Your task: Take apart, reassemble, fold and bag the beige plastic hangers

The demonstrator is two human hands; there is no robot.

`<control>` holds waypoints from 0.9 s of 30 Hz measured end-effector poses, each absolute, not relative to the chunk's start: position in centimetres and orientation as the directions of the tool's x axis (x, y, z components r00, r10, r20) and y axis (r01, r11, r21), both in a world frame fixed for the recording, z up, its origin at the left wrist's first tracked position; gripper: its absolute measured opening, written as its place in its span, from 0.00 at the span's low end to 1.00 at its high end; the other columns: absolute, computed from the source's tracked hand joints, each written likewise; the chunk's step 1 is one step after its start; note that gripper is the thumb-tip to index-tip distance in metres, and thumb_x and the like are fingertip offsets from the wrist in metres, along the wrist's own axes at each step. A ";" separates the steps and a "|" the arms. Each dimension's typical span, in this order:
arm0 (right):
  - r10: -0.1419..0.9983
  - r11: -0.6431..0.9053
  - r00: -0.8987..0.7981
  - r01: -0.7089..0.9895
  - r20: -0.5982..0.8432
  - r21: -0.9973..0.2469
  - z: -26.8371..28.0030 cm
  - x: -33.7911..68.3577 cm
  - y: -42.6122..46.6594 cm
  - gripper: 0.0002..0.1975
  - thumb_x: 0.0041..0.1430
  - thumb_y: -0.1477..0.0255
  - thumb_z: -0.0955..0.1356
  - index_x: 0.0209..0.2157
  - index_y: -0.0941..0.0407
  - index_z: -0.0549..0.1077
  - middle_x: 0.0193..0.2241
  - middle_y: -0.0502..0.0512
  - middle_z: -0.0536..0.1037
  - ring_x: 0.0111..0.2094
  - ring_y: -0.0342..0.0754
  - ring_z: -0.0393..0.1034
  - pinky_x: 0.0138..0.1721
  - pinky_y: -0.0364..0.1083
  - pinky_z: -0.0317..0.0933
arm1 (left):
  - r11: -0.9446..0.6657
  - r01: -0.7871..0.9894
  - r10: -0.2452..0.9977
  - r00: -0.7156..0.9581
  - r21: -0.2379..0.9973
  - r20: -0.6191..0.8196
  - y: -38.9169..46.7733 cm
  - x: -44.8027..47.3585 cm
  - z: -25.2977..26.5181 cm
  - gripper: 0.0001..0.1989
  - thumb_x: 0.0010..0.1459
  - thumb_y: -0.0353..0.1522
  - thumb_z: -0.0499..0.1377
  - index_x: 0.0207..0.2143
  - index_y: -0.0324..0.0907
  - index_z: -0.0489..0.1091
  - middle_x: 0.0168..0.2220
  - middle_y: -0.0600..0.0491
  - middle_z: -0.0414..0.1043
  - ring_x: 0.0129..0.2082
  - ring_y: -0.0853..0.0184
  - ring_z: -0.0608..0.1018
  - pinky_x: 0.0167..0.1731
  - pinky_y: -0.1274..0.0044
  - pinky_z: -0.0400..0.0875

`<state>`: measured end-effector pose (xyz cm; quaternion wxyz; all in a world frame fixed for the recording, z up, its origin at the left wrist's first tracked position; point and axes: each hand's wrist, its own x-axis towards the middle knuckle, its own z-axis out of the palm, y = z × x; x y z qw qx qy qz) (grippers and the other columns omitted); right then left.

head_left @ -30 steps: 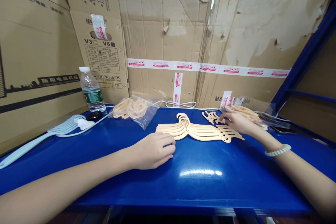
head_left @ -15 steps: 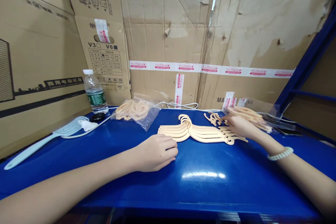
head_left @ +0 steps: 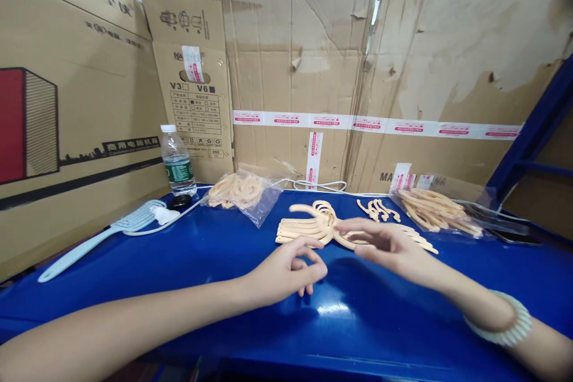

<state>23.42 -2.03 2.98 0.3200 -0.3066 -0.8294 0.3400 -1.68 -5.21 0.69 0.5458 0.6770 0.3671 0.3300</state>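
Beige plastic folding-hanger parts lie stacked on the blue table: long flat arms [head_left: 301, 228] spread to the left, others to the right, and curved hooks [head_left: 323, 209] gather at the top middle. One hook piece [head_left: 302, 209] sticks out leftward over the stack. My left hand [head_left: 298, 268] is just in front of the left arms, fingers loosely bent and apart, holding nothing visible. Over the right part of the stack, my right hand [head_left: 387, 246] has its thumb and fingers apart, hiding some arms; nothing shows between them. Several loose hooks [head_left: 378, 210] lie behind my right hand.
Clear plastic bags of beige parts lie at back left [head_left: 242, 188] and back right [head_left: 436, 209]. On the left are a water bottle [head_left: 179, 167], a pale hairbrush [head_left: 102, 236] and a white cable [head_left: 156, 228]. Cardboard [head_left: 286, 71] walls the back. A phone [head_left: 514, 237] lies far right.
My right hand has moved left from the loose hooks to the stack's middle. One hook piece now points left over the stack. My left hand has shifted slightly right, its fingers more spread. The camera view has shifted.
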 end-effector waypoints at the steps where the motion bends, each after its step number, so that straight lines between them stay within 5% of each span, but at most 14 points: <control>1: 0.678 0.583 -0.668 0.233 0.307 -0.779 2.8 22.4 -3.0 0.18 0.63 0.64 0.67 0.53 0.51 0.71 0.55 0.57 0.71 0.54 0.54 0.67 0.57 0.56 0.61 | -0.109 0.101 0.876 0.480 0.989 0.047 -4.9 -1.7 0.6 0.21 0.54 0.40 0.61 0.46 0.39 0.63 0.36 0.51 0.71 0.22 0.73 0.71 0.21 0.80 0.64; 7: 0.562 0.639 -0.772 0.176 0.298 -0.749 2.5 21.1 -4.4 0.20 0.65 0.67 0.66 0.58 0.49 0.66 0.57 0.56 0.69 0.57 0.51 0.64 0.56 0.54 0.62 | -0.099 0.032 0.916 0.393 0.995 0.079 -4.2 -2.0 0.5 0.20 0.56 0.47 0.61 0.31 0.38 0.65 0.19 0.58 0.66 0.19 0.73 0.68 0.21 0.81 0.61; 11: 0.593 0.802 -0.689 0.456 0.417 -0.387 2.3 23.2 -2.5 0.21 0.66 0.67 0.64 0.59 0.51 0.65 0.58 0.59 0.68 0.59 0.56 0.61 0.59 0.60 0.57 | -0.069 -0.084 0.949 0.301 0.994 0.092 -3.9 -2.3 0.9 0.18 0.58 0.44 0.61 0.32 0.38 0.65 0.26 0.53 0.72 0.20 0.73 0.70 0.20 0.80 0.62; 15: 0.654 0.727 -0.649 0.681 0.390 -0.086 1.0 25.2 0.2 0.27 0.67 0.61 0.60 0.62 0.61 0.61 0.61 0.70 0.63 0.62 0.64 0.56 0.59 0.66 0.56 | 0.045 -0.278 0.994 0.110 0.960 -0.015 -3.1 -2.8 1.2 0.10 0.64 0.36 0.56 0.32 0.39 0.61 0.30 0.49 0.75 0.18 0.74 0.72 0.19 0.81 0.61; 20: 0.709 0.678 -0.640 0.734 0.295 -0.039 -1.0 25.4 2.2 0.32 0.68 0.56 0.56 0.63 0.65 0.59 0.62 0.72 0.59 0.63 0.63 0.54 0.61 0.64 0.53 | 0.062 -0.336 0.997 -0.016 0.940 -0.071 -2.4 -3.1 0.9 0.09 0.64 0.32 0.57 0.31 0.39 0.60 0.26 0.51 0.74 0.19 0.74 0.72 0.22 0.81 0.64; 27: 0.753 0.637 -0.601 0.768 0.268 -0.065 -1.3 25.2 3.6 0.34 0.68 0.54 0.54 0.62 0.68 0.59 0.62 0.75 0.59 0.63 0.64 0.54 0.61 0.64 0.51 | 0.055 -0.325 0.998 0.018 0.944 -0.052 -2.5 -3.0 1.1 0.12 0.60 0.34 0.61 0.29 0.38 0.63 0.24 0.54 0.71 0.19 0.75 0.70 0.22 0.82 0.62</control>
